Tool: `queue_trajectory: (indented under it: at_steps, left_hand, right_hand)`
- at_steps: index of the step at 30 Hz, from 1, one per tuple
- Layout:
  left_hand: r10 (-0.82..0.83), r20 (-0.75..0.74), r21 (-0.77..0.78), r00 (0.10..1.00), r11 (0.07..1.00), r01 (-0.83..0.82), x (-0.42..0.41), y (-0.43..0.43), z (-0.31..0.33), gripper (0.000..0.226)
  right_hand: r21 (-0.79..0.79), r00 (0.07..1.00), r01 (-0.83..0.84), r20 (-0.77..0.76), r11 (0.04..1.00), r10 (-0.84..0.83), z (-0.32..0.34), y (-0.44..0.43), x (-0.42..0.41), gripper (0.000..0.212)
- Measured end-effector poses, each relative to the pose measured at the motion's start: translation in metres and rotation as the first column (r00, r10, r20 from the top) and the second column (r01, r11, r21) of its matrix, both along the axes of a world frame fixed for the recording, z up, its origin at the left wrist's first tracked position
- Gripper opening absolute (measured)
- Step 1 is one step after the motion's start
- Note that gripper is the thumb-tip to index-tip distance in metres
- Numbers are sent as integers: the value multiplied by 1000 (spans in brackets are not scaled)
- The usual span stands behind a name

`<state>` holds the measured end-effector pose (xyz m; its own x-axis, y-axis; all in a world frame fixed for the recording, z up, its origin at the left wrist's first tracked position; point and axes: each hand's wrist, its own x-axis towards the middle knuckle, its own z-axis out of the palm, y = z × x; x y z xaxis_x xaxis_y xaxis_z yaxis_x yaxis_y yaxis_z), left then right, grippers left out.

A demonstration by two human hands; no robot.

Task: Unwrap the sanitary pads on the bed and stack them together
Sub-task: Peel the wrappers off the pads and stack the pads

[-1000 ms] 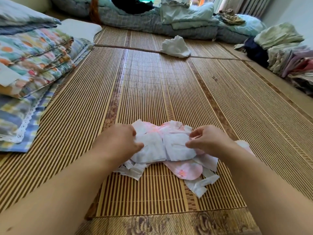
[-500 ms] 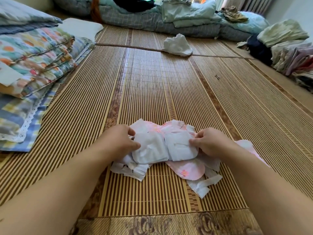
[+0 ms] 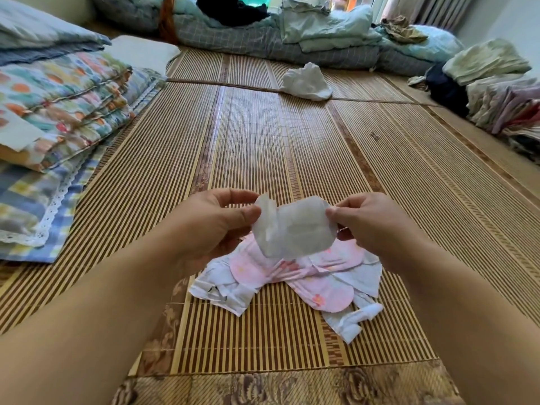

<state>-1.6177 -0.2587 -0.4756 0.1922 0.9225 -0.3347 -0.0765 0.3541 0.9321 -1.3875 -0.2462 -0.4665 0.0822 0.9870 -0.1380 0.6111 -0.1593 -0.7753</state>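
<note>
A white sanitary pad (image 3: 295, 226) is lifted above the bamboo mat (image 3: 263, 147), partly folded at its left end. My left hand (image 3: 210, 226) pinches its left end between thumb and fingers. My right hand (image 3: 377, 223) pinches its right end. Directly below lies a heap of pink flowered wrappers (image 3: 318, 282) and white paper strips (image 3: 230, 290), spread flat on the mat.
Folded patterned quilts (image 3: 58, 106) are stacked at the left. A crumpled white cloth (image 3: 306, 81) lies far up the mat. Bedding (image 3: 292, 36) lines the back, and folded clothes (image 3: 496, 92) pile up at the right. A brown patterned border (image 3: 277, 387) edges the mat near me.
Both hands have raised the white pad off the heap of wrappers; before, it lay on the heap under my fingers. The wrappers stayed on the mat.
</note>
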Motion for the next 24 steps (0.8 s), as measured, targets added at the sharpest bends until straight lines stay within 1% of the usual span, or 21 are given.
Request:
queue_trajectory:
  at_steps: [1, 3, 5, 7, 10, 14, 15, 17, 19, 21, 24]
  left_hand:
    - [-3, 70, -7, 998, 1000, 3, 2, -1, 3, 36]
    - [-7, 134, -6, 991, 1000, 8, 7, -2, 6, 35]
    - [9, 129, -4, 992, 1000, -9, 12, -4, 6, 27]
    - [30, 109, -6, 994, 1000, -29, 16, -5, 5, 21]
    - [40, 89, 4, 995, 999, -41, 19, -6, 2, 22]
    - [46, 93, -1, 995, 999, -47, 21, -8, -2, 29]
    - [56, 104, -10, 993, 998, -56, 21, -8, -2, 30]
    - [76, 137, -20, 988, 997, -74, 18, -7, -3, 29]
    - [83, 188, -22, 979, 996, -81, 16, -6, -3, 28]
    - [76, 210, -16, 975, 997, -74, 15, -5, -3, 27]
    - [61, 189, -3, 980, 998, -62, 17, -4, -4, 25]
  right_hand:
    - [27, 999, 5, -45, 1000, -4, 3, -1, -4, 21]
    - [61, 987, -7, -160, 998, 17, 7, -6, -12, 21]
    - [84, 967, -47, -246, 995, 66, 10, -12, -23, 20]
    - [124, 951, -92, -282, 988, 124, 10, -18, -34, 20]
    - [190, 955, -152, -224, 970, 194, 7, -25, -48, 19]
    - [202, 964, -190, -145, 961, 221, -1, -30, -56, 19]
    - [197, 960, -203, -155, 959, 235, -2, -31, -56, 17]
    - [166, 924, -272, -232, 948, 305, -3, -34, -57, 12]
    - [147, 897, -327, -263, 934, 355, -5, -36, -57, 26]
    - [173, 907, -333, -209, 927, 365, -9, -36, -57, 29]
    - [222, 929, -318, -120, 922, 349, -12, -32, -52, 20]
